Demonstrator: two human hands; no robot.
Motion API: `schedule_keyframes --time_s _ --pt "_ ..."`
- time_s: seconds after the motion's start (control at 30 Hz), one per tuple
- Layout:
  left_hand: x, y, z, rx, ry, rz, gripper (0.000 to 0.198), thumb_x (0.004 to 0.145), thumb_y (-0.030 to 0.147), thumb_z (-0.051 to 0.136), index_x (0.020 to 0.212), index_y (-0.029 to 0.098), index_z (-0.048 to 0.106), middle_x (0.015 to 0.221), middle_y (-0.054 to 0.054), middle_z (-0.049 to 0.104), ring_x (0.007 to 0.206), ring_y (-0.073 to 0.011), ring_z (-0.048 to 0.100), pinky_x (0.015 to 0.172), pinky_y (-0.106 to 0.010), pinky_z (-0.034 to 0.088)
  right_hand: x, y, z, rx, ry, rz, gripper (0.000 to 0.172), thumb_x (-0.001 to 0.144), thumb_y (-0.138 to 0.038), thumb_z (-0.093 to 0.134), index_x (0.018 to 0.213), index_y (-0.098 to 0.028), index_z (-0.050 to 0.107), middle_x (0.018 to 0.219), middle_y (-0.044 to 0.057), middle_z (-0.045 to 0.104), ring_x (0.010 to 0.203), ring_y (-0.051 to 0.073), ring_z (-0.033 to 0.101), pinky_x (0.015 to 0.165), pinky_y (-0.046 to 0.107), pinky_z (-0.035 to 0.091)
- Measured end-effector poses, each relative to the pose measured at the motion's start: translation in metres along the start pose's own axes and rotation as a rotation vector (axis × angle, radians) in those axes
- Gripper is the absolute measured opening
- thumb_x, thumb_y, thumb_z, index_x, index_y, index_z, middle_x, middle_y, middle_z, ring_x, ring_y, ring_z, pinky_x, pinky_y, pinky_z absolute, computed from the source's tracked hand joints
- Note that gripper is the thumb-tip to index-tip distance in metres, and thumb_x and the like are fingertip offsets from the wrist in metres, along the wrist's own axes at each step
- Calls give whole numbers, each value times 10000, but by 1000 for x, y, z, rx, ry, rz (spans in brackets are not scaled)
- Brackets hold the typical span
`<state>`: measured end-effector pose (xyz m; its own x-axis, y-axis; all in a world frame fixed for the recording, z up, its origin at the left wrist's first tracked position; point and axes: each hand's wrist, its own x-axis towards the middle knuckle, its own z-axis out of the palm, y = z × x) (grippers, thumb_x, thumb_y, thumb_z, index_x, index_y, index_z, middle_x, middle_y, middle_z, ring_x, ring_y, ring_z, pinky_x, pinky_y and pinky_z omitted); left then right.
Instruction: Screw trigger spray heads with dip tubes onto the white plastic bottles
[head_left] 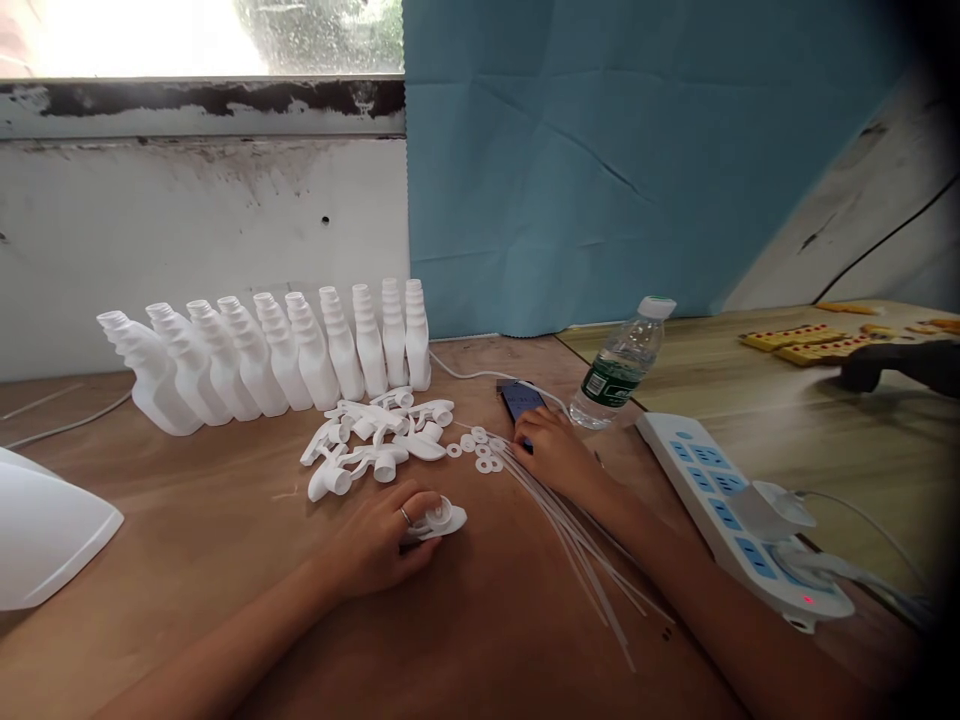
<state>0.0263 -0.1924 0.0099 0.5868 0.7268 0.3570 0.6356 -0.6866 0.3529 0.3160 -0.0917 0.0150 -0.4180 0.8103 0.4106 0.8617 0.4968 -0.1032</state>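
My left hand (394, 530) is closed around a white spray trigger head (441, 518), low over the table, its round collar facing up. Bent fingers of my right hand (551, 450) rest over the lower end of a smartphone (519, 398) with a lit screen; what they pinch, if anything, is hidden. Long thin white tubes (566, 530) fan out beneath that wrist and forearm. Left of the right hand lie several small white ring washers (484, 450). A pile of white spray trigger heads (379, 435) lies beyond my left hand.
Several open white spray bottles (274, 355) stand in a row along the wall. A water bottle (619, 370) and a power strip (720, 490) with plugs are at right. A white curved object (52, 530) lies at left. Another person's dark-gloved hand (870, 368) is near yellow pieces (814, 345).
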Motion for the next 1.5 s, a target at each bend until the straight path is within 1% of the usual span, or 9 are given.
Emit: schedule_keyframes --time_s 0.17,0.37,0.47,0.57,0.67,0.8,1.13,1.33,1.5 --pt "0 1 0 3 -19 -17 318 884 293 561 1184 248 466 1051 -42 625 832 -180 620 719 -286 478 2 2 -14 115 149 118 134 887 -200 512 800 -169 610 793 87 691 750 233 629 701 355 445" --pt "0 2 0 -24 -28 -58 438 886 313 572 1287 269 402 1071 -35 634 891 -190 627 767 -301 494 5 -3 -40 869 369 355 215 848 -339 629 1028 -221 621 743 7 641 611 155 595 545 263 452" --pt "0 2 0 -7 -30 -55 407 891 323 566 1270 269 428 1101 -40 627 905 -190 625 778 -303 492 7 -5 -47 1254 336 383 228 855 -351 622 1053 -241 645 885 19 624 556 105 522 463 235 390" --pt "0 1 1 -3 -27 -55 408 902 332 552 1283 272 418 1116 -42 620 898 -185 625 773 -299 489 7 -6 -48 1470 268 381 309 821 -322 655 1123 -260 635 1044 44 631 696 131 589 520 245 452" --pt "0 1 0 3 -39 -53 425 910 343 546 1304 274 402 1126 -46 616 907 -192 625 778 -307 487 6 -13 -49 1509 255 412 290 787 -335 712 1055 -238 661 928 29 642 676 132 591 539 251 476" --pt "1 4 -4 1 -46 -15 461 897 422 576 1291 249 413 1102 -65 621 948 -226 616 800 -334 478 -1 -33 -51 1407 196 397 236 835 -430 676 852 -195 682 628 -13 550 478 102 469 416 233 356" --pt "5 9 -8 -50 -58 -54 293 931 349 514 1191 219 482 1024 -63 638 901 -211 617 750 -309 473 -14 -60 -40 973 -144 55 312 930 -429 535 892 -181 721 617 0 554 542 116 502 480 224 375" --pt "4 9 -6 -44 -49 -79 259 922 354 534 1140 216 509 1039 -66 645 924 -218 625 731 -302 477 -11 -61 -24 1016 -79 153 318 914 -448 557 944 -173 713 653 -5 565 532 112 476 475 225 367" --pt "4 10 -6 -38 -24 -66 193 916 343 536 1059 214 542 969 -54 648 862 -204 628 694 -296 468 -15 -69 -35 1242 -18 208 361 930 -498 521 849 -182 676 645 -8 545 504 107 509 440 222 378"
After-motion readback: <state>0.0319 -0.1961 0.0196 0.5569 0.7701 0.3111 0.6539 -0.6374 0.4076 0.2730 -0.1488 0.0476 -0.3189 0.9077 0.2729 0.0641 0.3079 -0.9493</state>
